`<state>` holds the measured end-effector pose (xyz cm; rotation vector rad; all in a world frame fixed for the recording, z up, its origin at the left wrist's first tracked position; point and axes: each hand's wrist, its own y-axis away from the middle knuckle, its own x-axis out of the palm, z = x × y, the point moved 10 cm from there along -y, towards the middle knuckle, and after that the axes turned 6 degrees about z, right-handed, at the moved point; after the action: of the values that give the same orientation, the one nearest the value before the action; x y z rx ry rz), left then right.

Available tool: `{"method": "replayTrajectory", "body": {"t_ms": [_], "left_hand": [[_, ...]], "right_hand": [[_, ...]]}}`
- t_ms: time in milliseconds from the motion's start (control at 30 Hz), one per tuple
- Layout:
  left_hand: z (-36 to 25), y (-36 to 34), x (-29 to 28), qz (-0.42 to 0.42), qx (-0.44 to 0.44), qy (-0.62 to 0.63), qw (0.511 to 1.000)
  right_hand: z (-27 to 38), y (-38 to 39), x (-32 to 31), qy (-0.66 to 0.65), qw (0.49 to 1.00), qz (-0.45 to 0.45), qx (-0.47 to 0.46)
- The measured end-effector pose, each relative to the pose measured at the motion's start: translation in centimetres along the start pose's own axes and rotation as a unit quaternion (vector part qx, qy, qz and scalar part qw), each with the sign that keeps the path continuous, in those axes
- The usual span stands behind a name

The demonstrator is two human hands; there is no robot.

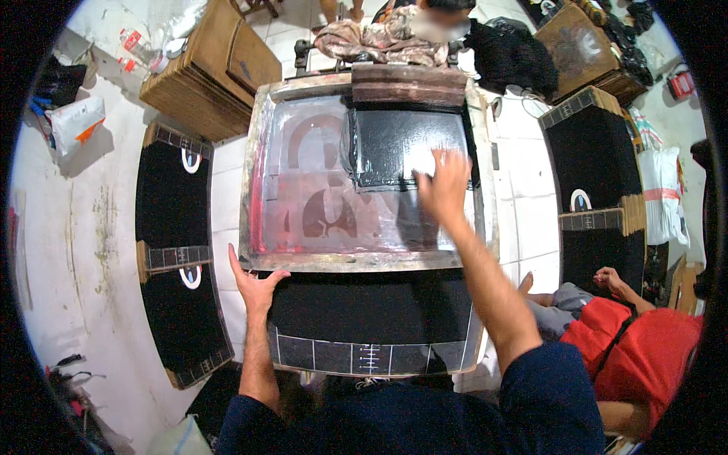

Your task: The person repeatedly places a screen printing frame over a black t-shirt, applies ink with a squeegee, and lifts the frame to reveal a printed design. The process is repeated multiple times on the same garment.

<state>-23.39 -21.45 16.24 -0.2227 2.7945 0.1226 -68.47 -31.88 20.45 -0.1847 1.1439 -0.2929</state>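
Observation:
A screen-printing frame (364, 262) with a pale border lies in front of me on a black fabric-covered board (371, 307). Its mesh (303, 182) shows curved dark stencil shapes at left, and a shiny black wet-looking patch (394, 136) covers its upper right. Across the far edge rests a brown wooden squeegee (409, 85), apart from both hands. My left hand (256, 287) is at the frame's near left corner, thumb and fingers spread along its two sides. Over the black patch is my right hand (447, 186), slightly blurred, fingers apart and holding nothing visible; whether it touches the mesh I cannot tell.
Black printed boards (173, 201) stand along the left, more black boards (595, 152) along the right. Stacked brown boards (205, 68) are at the far left. A person in red (637, 349) sits close at right; another person is beyond the frame beside crumpled cloth (383, 39).

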Motion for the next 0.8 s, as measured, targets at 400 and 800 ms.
{"method": "replayTrajectory", "body": {"t_ms": [400,800], "left_hand": [[-11.1,-5.7,-10.7,-0.016,0.2,0.074,0.977],[38.4,25.2,-3.4,0.15,-0.294,-0.161,0.93]], "right_hand": [[15.1,-0.8,-22.3,0.07,0.968,-0.225,-0.093],[13.5,-16.4,-28.4,0.096,0.99,-0.035,0.095]]}}
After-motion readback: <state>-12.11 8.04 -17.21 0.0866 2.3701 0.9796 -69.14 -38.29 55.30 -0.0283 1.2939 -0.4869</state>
